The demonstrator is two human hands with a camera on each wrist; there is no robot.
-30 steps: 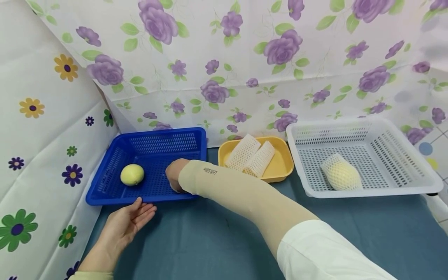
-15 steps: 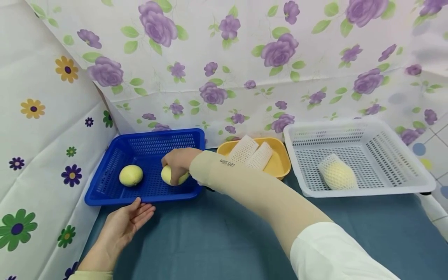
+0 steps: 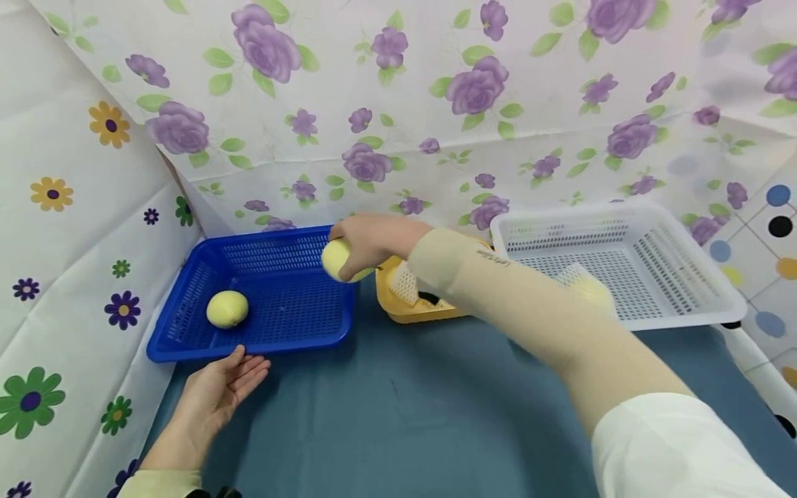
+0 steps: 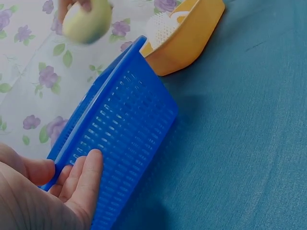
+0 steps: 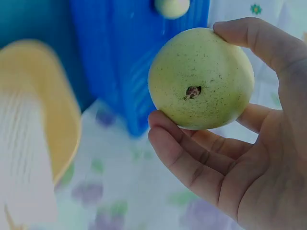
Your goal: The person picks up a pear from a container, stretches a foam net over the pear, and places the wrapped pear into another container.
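Pinching the pale yellow-green fruit [image 5: 201, 79] between thumb and fingertips, the right hand [image 3: 370, 238] holds it raised near the middle of the head view, overlapping the right end of the blue basket [image 3: 299, 311]. We see its brown stem scar turned toward the right wrist camera, a little below the middle of a nearly round outline. In the head view the fruit looks slightly longer, its long axis sloping gently from upper left to lower right, with the scarred end pointing right. In the left wrist view we find it blurred at the upper left, above the basket rim and apart from it.

At centre left of the head view, a second fruit [image 3: 227, 309] sits inside the blue basket; its outline is so close to round that we cannot tell its long axis. Below it, the left hand [image 3: 218, 394] nips the basket's front rim, thumb over the edge, fingers fairly straight against the outer wall.

Right of the blue basket, the yellow tray [image 3: 426, 316] holds white foam netting [image 3: 405, 283], partly hidden by the right arm. Farther right we see the white basket [image 3: 623, 256], with a netted fruit [image 3: 594, 294] half covered by the beige sleeve [image 3: 529, 297]. Blue-green cloth [image 3: 386, 401] spreads underneath.
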